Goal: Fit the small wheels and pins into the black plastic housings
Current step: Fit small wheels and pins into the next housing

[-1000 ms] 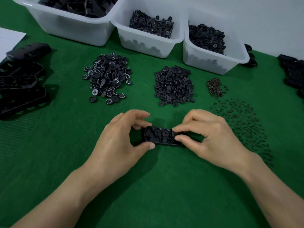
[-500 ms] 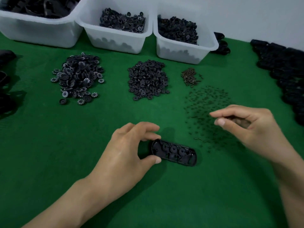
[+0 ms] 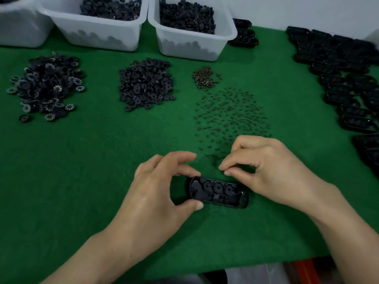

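A black oval housing (image 3: 217, 192) lies on the green mat near the front, with three small wheels seated in its sockets. My left hand (image 3: 158, 187) grips its left end between thumb and fingers. My right hand (image 3: 264, 171) hovers just above the housing's right end, thumb and forefinger pinched together at the tips; whatever they hold is too small to make out. Loose pins (image 3: 229, 117) are scattered on the mat right behind my right hand.
Heaps of toothed wheels (image 3: 47, 87), plain black wheels (image 3: 145, 83) and brownish screws (image 3: 204, 77) lie further back. White bins (image 3: 192, 46) of parts stand along the rear. Black housings (image 3: 348, 83) are stacked at the right edge. The mat's front edge runs below my wrists.
My right hand left the housing, went right to the scattered pins, and has come back to the housing's right end with fingertips pinched. My left hand kept its grip. The view shifted right.
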Action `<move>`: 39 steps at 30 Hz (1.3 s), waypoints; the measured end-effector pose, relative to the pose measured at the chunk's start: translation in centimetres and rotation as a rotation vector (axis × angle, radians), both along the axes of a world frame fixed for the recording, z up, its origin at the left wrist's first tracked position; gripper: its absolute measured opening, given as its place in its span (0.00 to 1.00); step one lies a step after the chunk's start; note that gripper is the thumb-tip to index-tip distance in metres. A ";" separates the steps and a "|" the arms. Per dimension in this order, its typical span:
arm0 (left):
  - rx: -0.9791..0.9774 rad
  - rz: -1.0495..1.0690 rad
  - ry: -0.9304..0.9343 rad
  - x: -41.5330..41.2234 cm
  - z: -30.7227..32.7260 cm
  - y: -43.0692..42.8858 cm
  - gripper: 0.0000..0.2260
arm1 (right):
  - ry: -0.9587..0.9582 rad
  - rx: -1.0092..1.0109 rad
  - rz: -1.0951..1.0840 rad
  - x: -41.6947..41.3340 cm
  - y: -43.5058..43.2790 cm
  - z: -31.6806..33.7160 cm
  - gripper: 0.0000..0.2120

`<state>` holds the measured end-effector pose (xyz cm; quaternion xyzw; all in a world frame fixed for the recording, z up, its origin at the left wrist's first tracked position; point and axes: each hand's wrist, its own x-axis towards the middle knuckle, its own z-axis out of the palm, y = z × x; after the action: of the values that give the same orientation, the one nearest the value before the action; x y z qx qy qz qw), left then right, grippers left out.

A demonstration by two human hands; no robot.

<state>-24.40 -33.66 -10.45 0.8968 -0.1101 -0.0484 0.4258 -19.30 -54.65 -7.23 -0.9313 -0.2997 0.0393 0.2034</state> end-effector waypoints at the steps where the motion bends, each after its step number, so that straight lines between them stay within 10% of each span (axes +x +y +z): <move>1: -0.003 0.004 0.000 0.0 0.0 0.0 0.28 | -0.004 -0.031 0.013 0.1 0.1 0.1 0.05; 7: -0.020 0.026 -0.011 -0.1 -0.1 -0.2 0.29 | 0.028 -0.151 0.060 0.5 0.6 0.4 0.02; 14: -0.015 0.042 -0.019 -0.2 -0.2 -0.2 0.29 | 0.100 0.382 -0.067 -1.9 1.5 -0.8 0.02; 39: -0.017 0.048 -0.026 -0.2 -0.2 -0.3 0.29 | 0.056 0.451 -0.113 -2.7 2.2 -2.9 0.02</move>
<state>-24.62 -34.00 -10.62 0.8961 -0.0946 -0.0257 0.4329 -22.00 -52.43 -10.17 -0.8760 -0.2425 -0.0142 0.4167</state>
